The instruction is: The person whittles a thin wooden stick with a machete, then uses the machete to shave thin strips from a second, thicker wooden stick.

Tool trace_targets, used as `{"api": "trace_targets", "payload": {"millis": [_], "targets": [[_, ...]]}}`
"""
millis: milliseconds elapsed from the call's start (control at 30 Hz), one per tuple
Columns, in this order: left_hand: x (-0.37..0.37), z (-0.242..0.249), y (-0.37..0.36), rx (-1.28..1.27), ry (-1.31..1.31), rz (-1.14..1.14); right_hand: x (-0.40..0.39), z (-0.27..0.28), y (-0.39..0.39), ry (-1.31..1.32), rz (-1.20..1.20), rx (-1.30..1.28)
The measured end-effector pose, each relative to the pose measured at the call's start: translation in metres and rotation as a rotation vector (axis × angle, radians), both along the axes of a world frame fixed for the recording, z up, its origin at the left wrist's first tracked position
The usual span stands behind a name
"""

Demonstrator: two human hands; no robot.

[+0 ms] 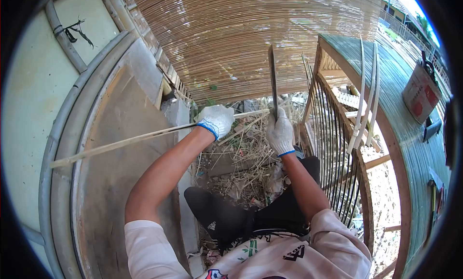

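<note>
My left hand, in a white knit glove with a blue cuff, is closed round a long pale bamboo strip. One end of the strip reaches far out to the left. Its other end runs right, close to the base of a long knife blade. That knife stands nearly upright, its handle wrapped in my gloved right hand. Fibres and shavings litter the ground below both hands, between my knees.
A woven bamboo screen hangs ahead. On the right, a bench with a green slatted top carries several pale strips and a worn red-and-white can. Dark thin rods line its side. A brown board leans at left.
</note>
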State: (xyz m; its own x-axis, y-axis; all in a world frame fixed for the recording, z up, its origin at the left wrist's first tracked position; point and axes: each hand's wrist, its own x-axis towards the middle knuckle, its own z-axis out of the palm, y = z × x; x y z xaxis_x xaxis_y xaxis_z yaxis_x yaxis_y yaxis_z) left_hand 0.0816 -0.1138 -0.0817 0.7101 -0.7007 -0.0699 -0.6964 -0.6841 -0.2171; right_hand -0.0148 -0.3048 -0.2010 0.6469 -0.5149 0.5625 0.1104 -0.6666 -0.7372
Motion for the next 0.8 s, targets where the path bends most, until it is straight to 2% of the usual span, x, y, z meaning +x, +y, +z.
{"api": "trace_targets", "payload": {"millis": [33,67,133,200,267,300,333,400,433,567,600,667,800], "targets": [[0.005,-0.010,-0.007,-0.027,0.044,0.032,-0.001,-0.002,-0.005,0.035,0.002,-0.035],[0.010,-0.020,-0.016,-0.028,0.048,0.013,0.000,-0.008,-0.010,-0.037,0.068,-0.028],[0.019,-0.034,-0.029,-0.101,0.224,0.038,-0.008,0.000,-0.013,0.145,0.048,-0.073],[0.020,-0.059,-0.035,-0.184,0.240,0.025,-0.011,-0.003,-0.015,0.225,0.091,-0.098],[0.018,-0.086,-0.036,-0.547,0.655,0.243,-0.017,-0.003,-0.013,0.303,0.135,-0.114],[-0.016,-0.060,-0.036,-0.706,0.787,0.410,-0.022,0.000,-0.012,0.378,0.187,-0.143],[-0.030,-0.062,-0.032,-0.700,0.786,0.408,-0.026,0.000,-0.010,0.453,0.237,-0.171],[-0.051,-0.074,-0.020,-1.060,0.934,0.511,-0.026,-0.006,-0.008,0.450,0.266,-0.190],[-0.057,-0.085,-0.014,-1.172,1.033,0.492,-0.026,-0.004,-0.006,0.498,0.323,-0.255],[-0.076,-0.120,0.008,-1.439,1.236,0.617,-0.021,0.012,0.013,0.570,0.516,-0.400],[-0.078,-0.125,0.014,-1.457,1.229,0.632,-0.020,0.019,0.020,0.595,0.561,-0.430],[-0.083,-0.135,0.023,-1.485,1.046,0.622,-0.010,0.025,0.029,0.624,0.587,-0.475],[-0.085,-0.147,0.045,-1.511,0.939,0.654,0.004,0.016,0.050,0.547,0.640,-0.560]]}}
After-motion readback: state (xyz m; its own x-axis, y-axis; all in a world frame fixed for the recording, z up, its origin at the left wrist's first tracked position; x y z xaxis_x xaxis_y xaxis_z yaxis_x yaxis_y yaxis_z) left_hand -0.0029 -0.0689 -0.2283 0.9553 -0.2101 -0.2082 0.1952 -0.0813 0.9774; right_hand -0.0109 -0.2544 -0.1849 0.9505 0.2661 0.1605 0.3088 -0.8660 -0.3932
